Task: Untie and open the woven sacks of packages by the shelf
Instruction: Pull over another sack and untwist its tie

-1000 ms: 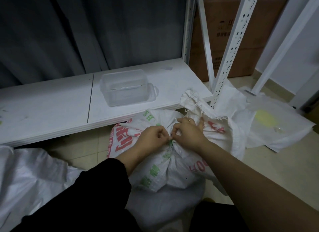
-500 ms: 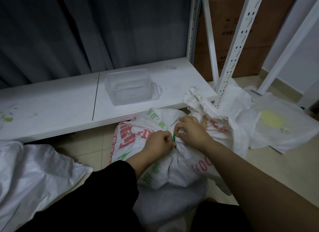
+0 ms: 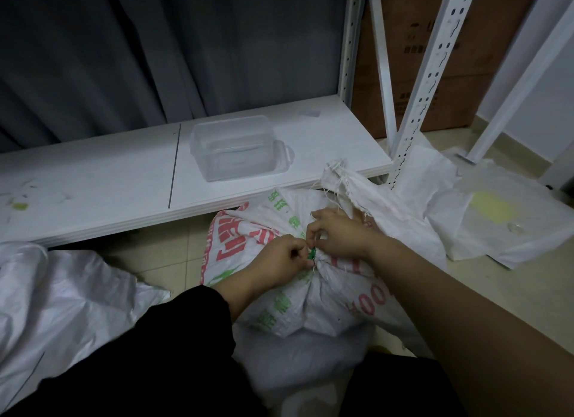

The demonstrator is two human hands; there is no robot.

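We look down on a white woven sack (image 3: 298,292) printed in red and green, lying on the tiled floor (image 3: 497,292) just in front of a low white shelf (image 3: 93,193). Its neck is bunched and bound by a green tie (image 3: 311,252). Our left hand (image 3: 279,263) and right hand (image 3: 338,233) meet at that neck, fingers curled and pinching at the tie. The frayed sack mouth (image 3: 341,180) sticks up beyond the right hand. A clear plastic tub (image 3: 239,146) sits on the shelf. Another white sack (image 3: 62,292) lies at left, and flat sacks (image 3: 497,218) lie at right by the shelf post (image 3: 425,84).
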